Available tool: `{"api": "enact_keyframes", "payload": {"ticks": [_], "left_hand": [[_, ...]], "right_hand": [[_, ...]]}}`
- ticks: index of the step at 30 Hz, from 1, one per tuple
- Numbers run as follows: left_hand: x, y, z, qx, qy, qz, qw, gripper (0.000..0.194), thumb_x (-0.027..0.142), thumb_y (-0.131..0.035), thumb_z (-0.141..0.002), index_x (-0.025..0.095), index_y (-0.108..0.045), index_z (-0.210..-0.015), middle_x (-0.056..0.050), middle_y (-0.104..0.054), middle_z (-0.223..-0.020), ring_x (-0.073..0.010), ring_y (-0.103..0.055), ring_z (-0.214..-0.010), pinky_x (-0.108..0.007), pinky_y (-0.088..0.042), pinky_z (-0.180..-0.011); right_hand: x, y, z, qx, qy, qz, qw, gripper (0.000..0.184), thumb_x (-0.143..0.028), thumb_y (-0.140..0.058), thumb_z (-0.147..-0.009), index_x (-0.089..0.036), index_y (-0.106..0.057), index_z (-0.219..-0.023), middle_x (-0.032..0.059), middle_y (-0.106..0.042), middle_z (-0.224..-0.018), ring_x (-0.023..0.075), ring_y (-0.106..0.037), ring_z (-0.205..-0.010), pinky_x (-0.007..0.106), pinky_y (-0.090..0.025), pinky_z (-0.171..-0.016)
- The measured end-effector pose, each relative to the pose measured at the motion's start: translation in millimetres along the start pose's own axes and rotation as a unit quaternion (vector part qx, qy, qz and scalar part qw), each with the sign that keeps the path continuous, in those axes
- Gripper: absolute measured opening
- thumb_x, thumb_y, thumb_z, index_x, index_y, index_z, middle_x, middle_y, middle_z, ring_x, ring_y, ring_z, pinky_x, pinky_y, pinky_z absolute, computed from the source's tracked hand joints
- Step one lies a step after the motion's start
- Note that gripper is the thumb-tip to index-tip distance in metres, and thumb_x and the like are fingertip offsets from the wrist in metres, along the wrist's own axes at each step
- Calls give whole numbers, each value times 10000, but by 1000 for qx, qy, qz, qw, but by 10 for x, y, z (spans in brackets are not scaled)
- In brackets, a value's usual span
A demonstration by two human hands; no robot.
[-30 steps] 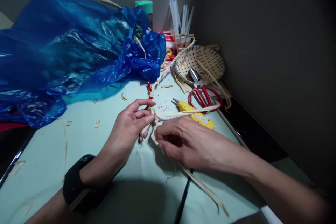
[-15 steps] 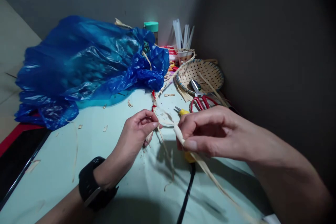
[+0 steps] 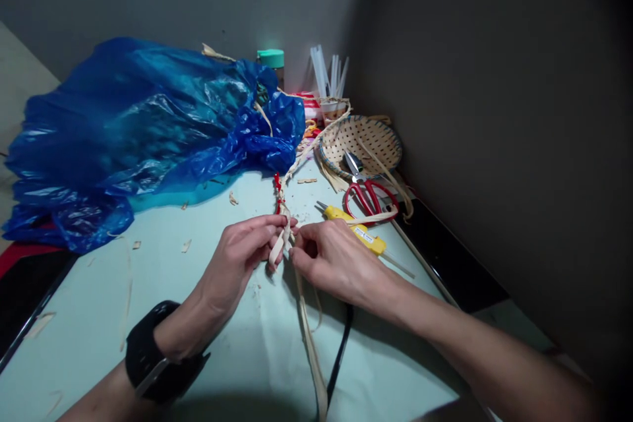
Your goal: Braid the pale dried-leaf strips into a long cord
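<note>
A pale braid of dried plant fibre (image 3: 297,161) runs from the back of the table toward me, with a red tie (image 3: 277,192) beside its near part. My left hand (image 3: 250,244), with a black watch on the wrist, pinches the braid's near end. Close against it, my right hand (image 3: 329,254) has its fingers closed on a flat fibre strip (image 3: 307,336), whose long tail hangs down toward the table's front. Just behind the right hand lies a yellow glue gun (image 3: 363,232), its black cord trailing forward.
A big blue plastic bag (image 3: 148,138) covers the back left. At the back right are red-handled scissors (image 3: 368,198), a woven basket (image 3: 366,145) and a cup of glue sticks (image 3: 332,105). Fibre scraps (image 3: 185,246) are scattered on the pale table (image 3: 198,316). A dark wall rises at right.
My right hand has moved left and inward with the fibre strip, up to my left hand at the braid. The strip's tail swung from the right to nearly straight down. The view shifted slightly.
</note>
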State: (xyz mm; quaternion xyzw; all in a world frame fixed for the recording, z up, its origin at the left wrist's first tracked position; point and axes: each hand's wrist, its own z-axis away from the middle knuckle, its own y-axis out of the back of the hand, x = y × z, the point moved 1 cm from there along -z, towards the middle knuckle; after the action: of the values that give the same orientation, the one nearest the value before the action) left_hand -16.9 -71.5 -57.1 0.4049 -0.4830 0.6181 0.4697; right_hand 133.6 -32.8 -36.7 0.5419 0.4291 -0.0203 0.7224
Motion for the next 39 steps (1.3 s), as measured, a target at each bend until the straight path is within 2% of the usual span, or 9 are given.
{"api": "enact_keyframes", "payload": {"ticks": [5,8,13,15,19,24,32,36,39], "left_hand": [[5,-5,-5,-12,-8,-13,1000,228,322,-636,-829,156,-726,-955,-9,-605,-644,-166,-588,-751,-262,-440,-712],[-18,12,-34,0,-8,-52,999,290,335,-677,-800,160,-716,-1027,-16,-642,-687,-150,-572,-670,-264,-433,-658],[-22,27,-51,33,-23,-93,995,218,284,-697,-772,161,-724,-950,-48,-709,-799,-158,-608,-688,-259,-447,-632],[-25,25,-49,34,-28,-98,994,188,277,-676,-793,169,-714,-943,-48,-714,-840,-159,-622,-747,-250,-453,-653],[-42,11,-50,12,-27,-69,997,178,247,-642,-821,161,-657,-976,-34,-696,-834,-138,-628,-727,-245,-461,-662],[-41,2,-62,3,-18,-27,999,339,225,-640,-818,202,-484,-1117,-3,-684,-742,-148,-635,-608,-258,-446,-581],[20,20,-75,-23,23,-48,998,215,204,-614,-815,175,-474,-976,11,-646,-639,-113,-568,-524,-233,-392,-539],[40,30,-93,-31,36,-86,995,155,208,-612,-815,163,-501,-915,18,-619,-568,-103,-536,-511,-217,-376,-522],[52,32,-102,-18,35,-110,993,187,214,-638,-789,172,-503,-911,29,-608,-549,-111,-531,-491,-230,-392,-515]], "right_hand": [[-14,37,-6,-31,-12,-29,999,215,-179,-485,-778,-157,-521,-567,-18,-519,-490,78,-394,-466,246,-240,-512],[-30,41,8,-56,-25,-36,997,201,-160,-486,-748,-161,-498,-547,-18,-517,-495,84,-406,-486,237,-254,-513],[-50,78,52,-76,30,-3,997,235,-209,-476,-833,-159,-535,-611,-15,-529,-543,85,-404,-496,239,-238,-511],[-49,126,44,-29,62,21,997,254,-254,-446,-895,-154,-594,-715,3,-571,-617,98,-441,-535,242,-268,-538],[11,213,-60,123,102,76,984,231,-240,-450,-913,-104,-612,-1006,109,-637,-940,176,-543,-833,275,-355,-726],[127,196,-235,-29,68,-7,997,290,-299,-404,-950,-137,-640,-992,71,-646,-864,146,-541,-742,253,-349,-666],[164,124,-344,-98,47,-100,989,397,-445,-455,-909,-133,-619,-728,6,-559,-674,109,-465,-639,237,-305,-590],[217,1,-383,-72,11,-158,985,425,-521,-484,-857,-143,-594,-696,-30,-443,-584,93,-363,-552,238,-253,-517],[212,-39,-380,-67,-3,-192,979,346,-446,-508,-842,-153,-556,-663,-35,-459,-570,82,-362,-530,233,-259,-515]]}}
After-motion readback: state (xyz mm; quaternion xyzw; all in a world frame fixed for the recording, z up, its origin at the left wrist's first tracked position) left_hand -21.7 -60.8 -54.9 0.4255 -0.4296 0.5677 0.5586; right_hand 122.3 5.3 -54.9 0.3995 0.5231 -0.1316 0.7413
